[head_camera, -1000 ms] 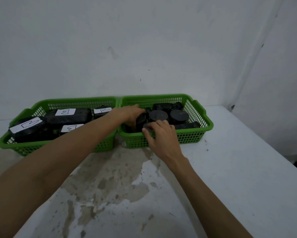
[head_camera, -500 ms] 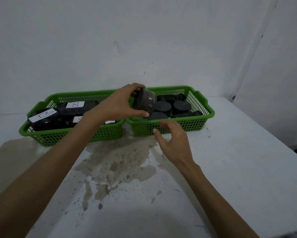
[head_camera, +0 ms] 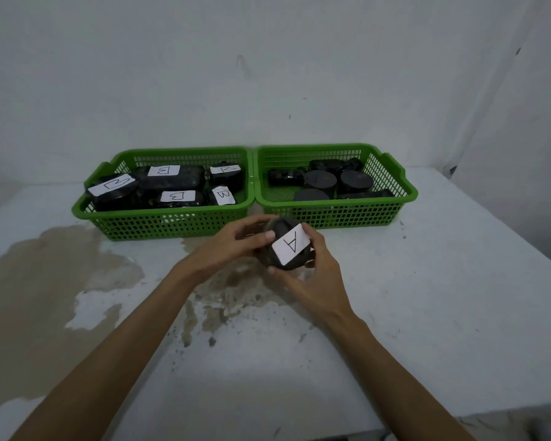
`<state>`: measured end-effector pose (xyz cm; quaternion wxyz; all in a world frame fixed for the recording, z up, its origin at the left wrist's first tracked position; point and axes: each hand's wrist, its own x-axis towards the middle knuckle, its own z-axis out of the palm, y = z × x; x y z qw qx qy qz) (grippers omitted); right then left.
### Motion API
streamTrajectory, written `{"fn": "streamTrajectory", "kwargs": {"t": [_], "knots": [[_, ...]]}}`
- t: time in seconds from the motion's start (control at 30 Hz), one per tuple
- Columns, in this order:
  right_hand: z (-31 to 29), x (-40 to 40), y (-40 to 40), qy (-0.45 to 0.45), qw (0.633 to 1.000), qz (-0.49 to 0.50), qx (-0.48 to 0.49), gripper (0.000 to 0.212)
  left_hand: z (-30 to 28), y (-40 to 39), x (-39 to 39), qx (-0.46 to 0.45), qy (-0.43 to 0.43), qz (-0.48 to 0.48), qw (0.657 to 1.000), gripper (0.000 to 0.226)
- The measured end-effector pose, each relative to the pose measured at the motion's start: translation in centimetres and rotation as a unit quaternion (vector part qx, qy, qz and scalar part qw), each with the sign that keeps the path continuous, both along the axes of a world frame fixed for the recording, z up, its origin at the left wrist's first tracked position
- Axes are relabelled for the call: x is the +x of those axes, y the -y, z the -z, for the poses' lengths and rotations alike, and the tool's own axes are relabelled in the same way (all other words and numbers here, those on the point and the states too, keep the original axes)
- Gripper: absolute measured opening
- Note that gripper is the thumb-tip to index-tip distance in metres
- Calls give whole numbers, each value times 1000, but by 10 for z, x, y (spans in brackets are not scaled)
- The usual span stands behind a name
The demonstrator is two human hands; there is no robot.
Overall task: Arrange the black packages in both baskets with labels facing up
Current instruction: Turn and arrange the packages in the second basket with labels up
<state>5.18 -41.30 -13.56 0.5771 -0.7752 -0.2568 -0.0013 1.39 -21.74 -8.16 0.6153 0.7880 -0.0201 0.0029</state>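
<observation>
Both hands hold one round black package (head_camera: 269,254) above the table, in front of the two baskets. Its white label (head_camera: 290,247), marked A, faces up toward me. My left hand (head_camera: 232,246) grips its left side and my right hand (head_camera: 312,275) cups it from below and the right. The left green basket (head_camera: 172,222) holds several black packages (head_camera: 172,183) with white B labels facing up. In the right green basket (head_camera: 341,214) lie several round black packages (head_camera: 320,180) with no label showing.
The baskets stand side by side against a white wall at the back of a white table (head_camera: 426,297). A large brown stain (head_camera: 45,297) spreads over the table's left and middle. The table's front edge runs along the lower right.
My left hand lifted a black package out of the right basket and brought it toward me. My right hand joined it, and the package now shows its A label upward.
</observation>
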Motion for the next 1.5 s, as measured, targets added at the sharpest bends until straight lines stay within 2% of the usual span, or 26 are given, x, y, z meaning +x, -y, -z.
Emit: {"fn": "streamTrajectory", "kwargs": {"t": [0.13,0.27,0.37,0.53,0.7,0.8,0.93,1.07,1.17,1.27,1.37,1.5], "knots": [[-1,-2,-2,25,1000,-5,-14,80,16,-5,-2,67,9,-46,997,36],[8,6,-2,17,998,-2,-55,98,30,-9,-3,78,5,-68,995,41],[11,10,-4,24,998,4,-61,99,41,-8,-6,62,3,-90,994,53],[12,10,-3,16,997,8,-70,111,49,0,-10,74,27,-137,987,56],[11,9,-5,40,996,19,-74,101,51,7,-13,111,59,-128,984,55],[9,7,-4,48,996,30,-73,95,56,3,-13,176,83,-115,974,69],[-1,12,0,96,990,91,-50,90,58,3,-17,260,70,-101,958,86],[-33,32,0,163,977,125,-54,92,65,3,-13,391,83,-80,913,87],[-76,58,-14,154,976,115,-100,96,74,2,-7,453,79,-65,886,90],[-102,100,-43,129,970,84,-189,87,79,1,-5,451,83,-70,886,92],[-104,140,-69,92,954,61,-280,84,80,0,-4,452,83,-70,885,95],[-91,178,-91,91,903,69,-415,86,81,0,-3,456,82,-71,883,95]]}}
